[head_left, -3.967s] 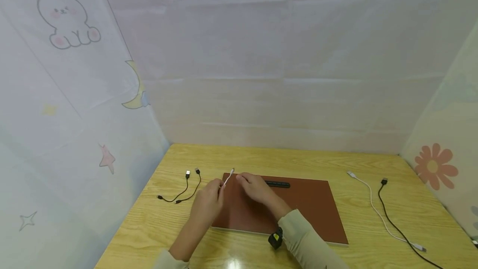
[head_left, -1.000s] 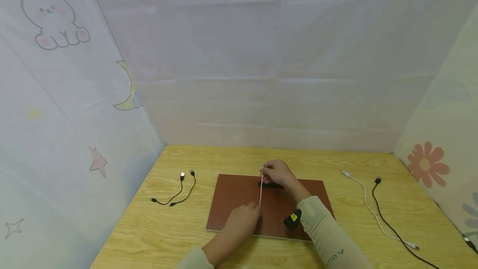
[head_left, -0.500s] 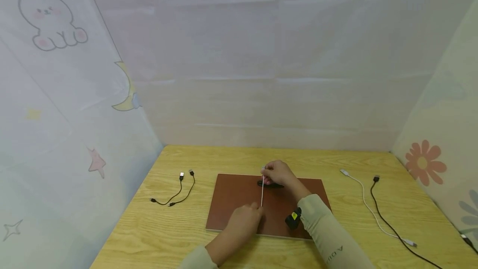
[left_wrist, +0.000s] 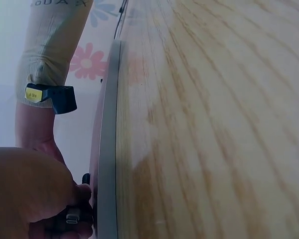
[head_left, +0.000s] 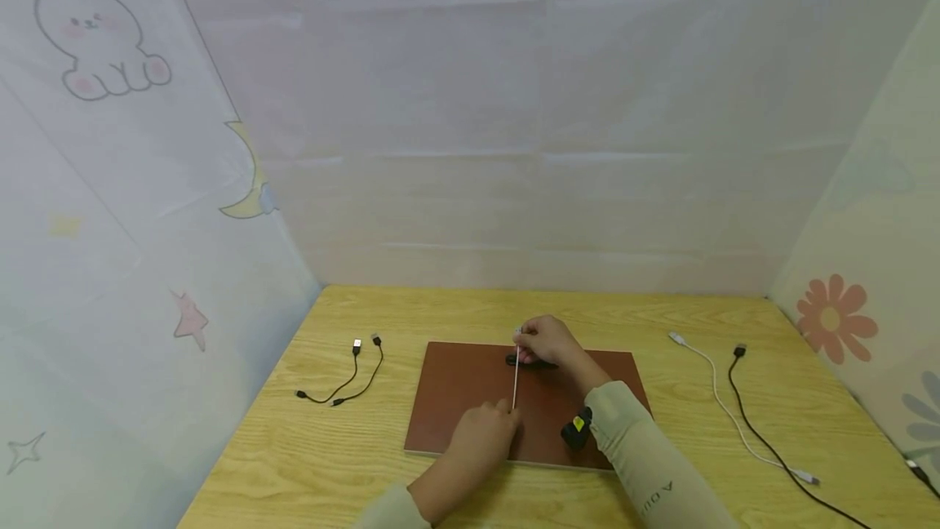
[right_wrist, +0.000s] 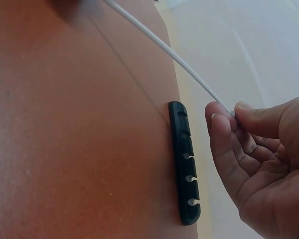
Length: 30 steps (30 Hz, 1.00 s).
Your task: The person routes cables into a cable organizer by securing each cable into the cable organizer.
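Observation:
A white charging cable (head_left: pixel 516 378) is stretched straight between both hands above a brown board (head_left: pixel 444 390). My right hand (head_left: pixel 547 340) pinches its far end between thumb and fingertips, as the right wrist view also shows. Nearer the board's front edge, my left hand (head_left: pixel 481 437) grips the other end; a metal plug (left_wrist: pixel 73 216) pokes out between its fingers in the left wrist view. A black cable organizer strip (right_wrist: pixel 184 164) with several slots lies along the board's far edge. In the head view the right hand partly covers that strip, and the cable passes over it.
On the wooden table (head_left: pixel 272 447), two short black cables (head_left: pixel 357 374) lie left of the board. To its right are a long white cable (head_left: pixel 716 378) and a long black cable (head_left: pixel 756 411), crossing near the front. Another plug (head_left: pixel 916 470) shows at the right edge.
Since the earliest frame both hands have moved right across the board, and the cable between them has been drawn straight. Over the last half second the left hand has barely shifted toward the front.

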Tool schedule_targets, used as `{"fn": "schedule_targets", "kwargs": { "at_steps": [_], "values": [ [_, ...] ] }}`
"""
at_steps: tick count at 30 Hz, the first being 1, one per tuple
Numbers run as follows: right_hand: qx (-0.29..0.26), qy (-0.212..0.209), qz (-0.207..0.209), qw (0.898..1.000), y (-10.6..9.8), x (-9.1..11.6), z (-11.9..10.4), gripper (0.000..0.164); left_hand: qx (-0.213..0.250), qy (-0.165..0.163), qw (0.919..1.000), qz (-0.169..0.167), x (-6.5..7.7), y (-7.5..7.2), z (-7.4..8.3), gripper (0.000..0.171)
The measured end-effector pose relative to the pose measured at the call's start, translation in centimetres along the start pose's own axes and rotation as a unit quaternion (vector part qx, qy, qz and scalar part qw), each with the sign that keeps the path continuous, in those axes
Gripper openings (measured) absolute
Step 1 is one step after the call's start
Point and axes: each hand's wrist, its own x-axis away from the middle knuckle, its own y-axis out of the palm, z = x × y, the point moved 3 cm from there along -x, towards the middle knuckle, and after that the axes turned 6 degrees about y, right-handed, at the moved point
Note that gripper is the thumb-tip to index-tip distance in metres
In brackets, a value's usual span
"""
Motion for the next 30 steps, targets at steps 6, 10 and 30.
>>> {"fn": "schedule_targets", "kwargs": {
  "at_steps": [6, 10, 30],
  "values": [
    [0.007, -0.002, 0.003, 1.000, 0.15, -0.32, 0.26, 0.019, 0.004, 0.000, 1.0000, -0.003, 0.02, -0.09, 0.07, 0.005],
    [0.014, -0.005, 0.001, 1.000, 0.17, -0.50, 0.33, 0.019, -0.004, 0.002, 0.9999, -0.012, 0.02, -0.39, 0.11, 0.005],
    [0.089, -0.016, 0.021, 0.996, 0.23, -0.84, 0.78, 0.018, 0.005, 0.030, 0.9990, -0.033, -0.57, -0.01, -0.11, 0.004]
  ]
}}
